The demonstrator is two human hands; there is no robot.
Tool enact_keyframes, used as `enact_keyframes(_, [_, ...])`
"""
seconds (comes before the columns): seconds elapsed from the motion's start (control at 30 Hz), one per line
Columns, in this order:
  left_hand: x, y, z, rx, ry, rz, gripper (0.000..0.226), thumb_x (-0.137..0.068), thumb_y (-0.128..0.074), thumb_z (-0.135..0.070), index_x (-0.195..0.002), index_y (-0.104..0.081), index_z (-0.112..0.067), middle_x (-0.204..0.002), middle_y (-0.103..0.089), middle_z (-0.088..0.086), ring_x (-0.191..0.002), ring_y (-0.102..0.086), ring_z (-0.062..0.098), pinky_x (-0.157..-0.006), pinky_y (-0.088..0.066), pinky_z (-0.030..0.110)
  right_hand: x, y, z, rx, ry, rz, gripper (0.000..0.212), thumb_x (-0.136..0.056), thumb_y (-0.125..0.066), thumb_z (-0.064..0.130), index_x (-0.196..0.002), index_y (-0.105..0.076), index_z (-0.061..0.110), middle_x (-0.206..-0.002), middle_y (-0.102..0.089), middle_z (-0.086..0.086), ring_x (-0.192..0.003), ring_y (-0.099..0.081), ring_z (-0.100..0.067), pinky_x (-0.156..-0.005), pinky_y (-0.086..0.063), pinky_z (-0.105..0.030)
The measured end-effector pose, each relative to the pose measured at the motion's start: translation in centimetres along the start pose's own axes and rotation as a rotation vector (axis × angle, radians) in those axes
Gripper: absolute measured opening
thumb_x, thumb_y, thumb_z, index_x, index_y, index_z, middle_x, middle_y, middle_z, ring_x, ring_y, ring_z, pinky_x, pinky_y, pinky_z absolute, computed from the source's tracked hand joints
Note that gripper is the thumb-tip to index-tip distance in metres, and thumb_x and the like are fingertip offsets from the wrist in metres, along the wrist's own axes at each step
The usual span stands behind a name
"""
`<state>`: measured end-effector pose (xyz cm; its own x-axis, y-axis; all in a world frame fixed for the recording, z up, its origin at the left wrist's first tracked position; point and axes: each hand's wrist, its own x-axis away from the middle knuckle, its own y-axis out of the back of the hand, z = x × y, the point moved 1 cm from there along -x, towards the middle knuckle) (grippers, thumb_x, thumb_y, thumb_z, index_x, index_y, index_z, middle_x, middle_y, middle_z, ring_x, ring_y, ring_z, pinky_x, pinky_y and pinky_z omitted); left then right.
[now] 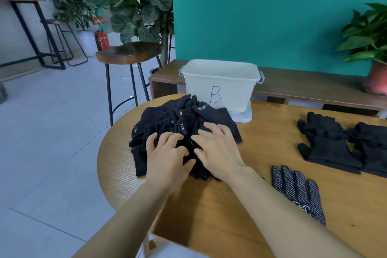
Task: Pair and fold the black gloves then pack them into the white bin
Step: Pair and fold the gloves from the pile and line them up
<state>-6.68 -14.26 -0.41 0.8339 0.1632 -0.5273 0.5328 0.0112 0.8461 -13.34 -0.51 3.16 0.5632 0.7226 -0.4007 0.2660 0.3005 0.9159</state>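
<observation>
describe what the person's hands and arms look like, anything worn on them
Both the left hand and the right hand are bare: no gloves, rings, watch or bracelet show on either. Both forearms are uncovered all the way to the lower edge of the picture, with no sleeve in view. No markings or tape appear on them.

Both hands, left hand [167, 153] and right hand [217, 148], flat on the glove pile [167, 119] before the white bin [219, 86].

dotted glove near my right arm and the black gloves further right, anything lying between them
Nothing: in the head view, only bare wooden table separates the dotted glove from the black gloves stacked at the right.
</observation>
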Motion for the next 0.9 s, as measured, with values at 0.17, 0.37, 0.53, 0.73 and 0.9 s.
enact_keyframes(0.17, [0.9,-0.9,-0.4,0.040,0.088,0.020,0.016,-0.063,-0.088,-0.037,-0.066,-0.073,-0.032,-0.122,-0.064,-0.004,-0.125,-0.043,0.018,-0.110,-0.013,0.049,0.4,-1.4,-0.4,0.013,-0.015,0.007,0.025,-0.092,-0.060,0.029,-0.114,-0.067,0.019,-0.115,-0.066,0.001,-0.136,-0.041,-0.025,-0.110,-0.027,-0.042])
enact_keyframes(0.37, [0.1,0.9,-1.2,0.156,0.048,-0.147,0.011,-0.072,-0.081,-0.027,-0.072,-0.071,-0.030,-0.123,-0.060,-0.008,-0.123,-0.043,0.016,-0.107,-0.017,0.044,0.9,0.3,-0.3,-0.011,0.007,-0.035,0.046,-0.080,-0.073,0.023,-0.125,-0.064,0.017,-0.129,-0.062,-0.008,-0.132,-0.047,-0.030,-0.106,-0.038,-0.047])
enact_keyframes(0.53, [-2.6,5.4,-2.6,0.167,-0.140,-0.221,0.009,-0.077,-0.078,-0.022,-0.073,-0.070,-0.026,-0.119,-0.062,-0.008,-0.121,-0.045,0.015,-0.105,-0.018,0.045,0.5,5.2,-0.6,-0.076,-0.001,-0.058,0.031,-0.087,-0.059,0.021,-0.117,-0.066,0.018,-0.153,-0.039,-0.010,-0.147,-0.020,-0.027,-0.114,-0.012,-0.039])
enact_keyframes(0.73, [-5.0,10.9,-5.2,0.160,-0.292,-0.250,0.001,-0.084,-0.072,-0.028,-0.084,-0.073,-0.030,-0.119,-0.063,-0.009,-0.120,-0.048,0.016,-0.108,-0.017,0.045,1.5,10.8,-2.3,-0.123,-0.118,-0.104,0.024,-0.097,-0.051,0.026,-0.108,-0.072,0.029,-0.133,-0.058,0.007,-0.144,-0.022,-0.018,-0.106,-0.009,-0.031])
enact_keyframes(0.9, [-4.5,12.3,-7.7,0.534,-0.013,0.128,0.059,-0.080,-0.075,-0.048,-0.131,-0.051,-0.035,-0.117,-0.058,-0.019,-0.114,-0.052,0.005,-0.110,-0.029,0.039,3.9,13.4,-4.2,-0.545,-0.395,-0.177,0.012,-0.091,-0.063,0.021,-0.091,-0.075,0.019,-0.102,-0.073,0.004,-0.110,-0.057,-0.015,-0.101,-0.031,-0.034])
